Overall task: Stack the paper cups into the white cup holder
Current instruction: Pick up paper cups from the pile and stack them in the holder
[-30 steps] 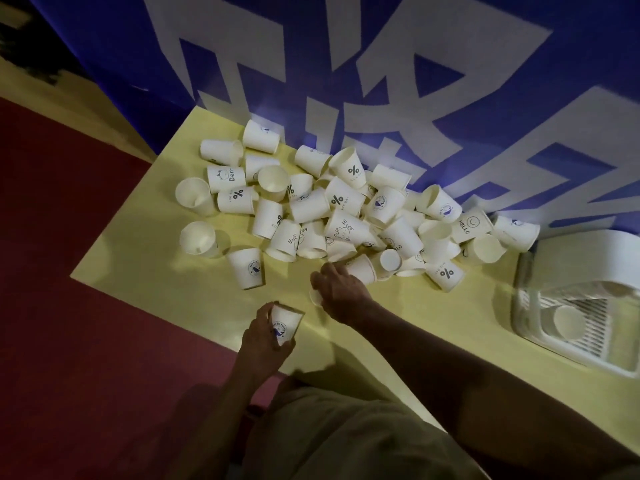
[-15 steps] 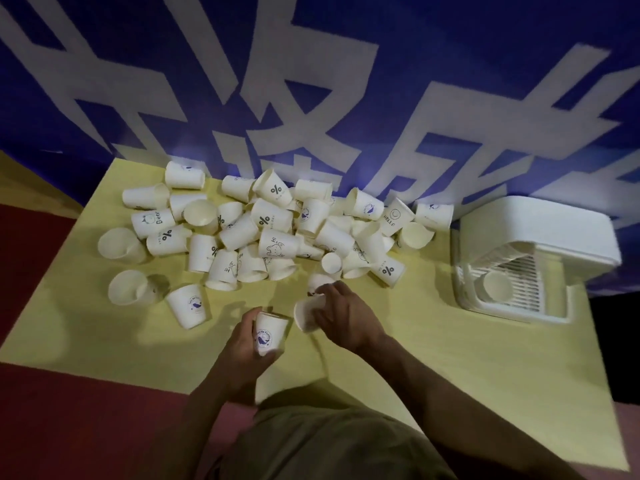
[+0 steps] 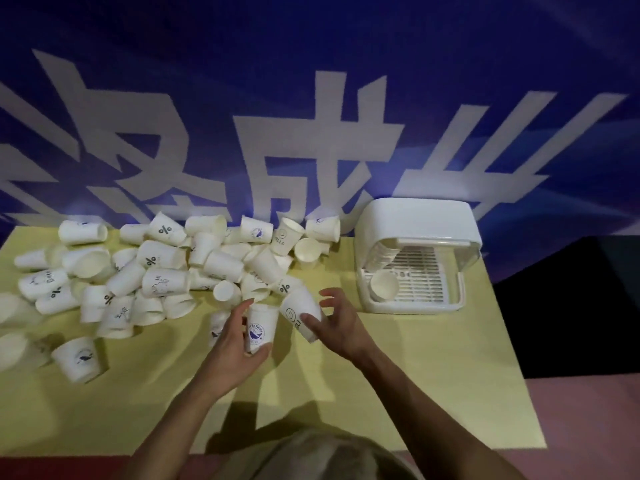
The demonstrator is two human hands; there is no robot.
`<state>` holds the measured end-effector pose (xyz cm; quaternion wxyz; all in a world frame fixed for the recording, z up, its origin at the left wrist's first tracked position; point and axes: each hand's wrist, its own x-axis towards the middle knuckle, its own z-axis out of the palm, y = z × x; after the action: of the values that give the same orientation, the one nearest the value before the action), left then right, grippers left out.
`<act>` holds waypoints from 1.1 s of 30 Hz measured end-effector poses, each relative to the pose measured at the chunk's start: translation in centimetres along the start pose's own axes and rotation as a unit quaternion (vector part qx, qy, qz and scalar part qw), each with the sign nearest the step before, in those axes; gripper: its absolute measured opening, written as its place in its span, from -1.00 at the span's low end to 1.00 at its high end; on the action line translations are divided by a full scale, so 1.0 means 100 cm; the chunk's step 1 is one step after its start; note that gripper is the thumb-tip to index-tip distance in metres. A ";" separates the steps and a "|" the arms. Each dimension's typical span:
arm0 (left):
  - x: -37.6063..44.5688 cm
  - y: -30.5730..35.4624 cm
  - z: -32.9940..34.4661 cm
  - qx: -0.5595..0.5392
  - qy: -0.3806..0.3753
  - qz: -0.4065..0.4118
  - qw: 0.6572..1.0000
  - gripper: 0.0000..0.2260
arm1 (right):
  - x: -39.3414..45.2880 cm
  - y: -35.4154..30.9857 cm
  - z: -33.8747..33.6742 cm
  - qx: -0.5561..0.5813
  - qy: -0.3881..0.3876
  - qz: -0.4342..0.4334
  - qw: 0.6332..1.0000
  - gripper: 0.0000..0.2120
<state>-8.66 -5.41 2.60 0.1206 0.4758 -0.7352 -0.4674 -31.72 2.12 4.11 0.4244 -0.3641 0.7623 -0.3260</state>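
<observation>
right hand (image 3: 337, 325) nearer white cup holder (image 3: 415, 251) now

We see a yellow tabletop (image 3: 415, 358) w/ a blue banner (image 3: 311, 64) right behind it, big white characters (image 3: 311, 161) printed across. Red floor (image 3: 52, 469) shows at bottom left, pinkish floor (image 3: 588, 427) at right, a dark area (image 3: 571, 306) beyond the table's right edge.
</observation>
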 end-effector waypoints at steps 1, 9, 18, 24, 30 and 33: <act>0.004 0.010 0.009 0.004 0.001 0.006 1.000 -0.21 | -0.001 0.006 -0.014 0.004 -0.023 0.001 1.000 -0.17; 0.028 0.089 0.081 0.042 -0.035 0.025 0.998 -0.25 | -0.016 0.053 -0.099 -0.005 -0.069 -0.054 0.996 -0.02; 0.059 0.153 0.133 0.052 -0.034 0.075 0.995 -0.42 | -0.027 0.092 -0.162 0.007 0.039 -0.064 0.997 -0.16; 0.087 0.162 0.139 0.052 -0.010 0.111 0.992 -0.27 | -0.043 0.129 -0.185 -0.034 0.120 -0.060 0.990 -0.20; 0.112 0.179 0.151 0.097 0.022 0.150 0.984 -0.32 | -0.044 0.143 -0.183 -0.025 0.142 -0.046 0.989 -0.29; 0.122 0.183 0.160 0.103 0.019 0.161 0.981 -0.33 | -0.042 0.146 -0.179 -0.024 0.135 -0.041 0.990 -0.28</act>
<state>-35.71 -4.12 5.49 0.1587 0.3696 -0.8441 -0.3545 -50.07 16.64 1.73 0.2950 -0.3579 0.8046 -0.3709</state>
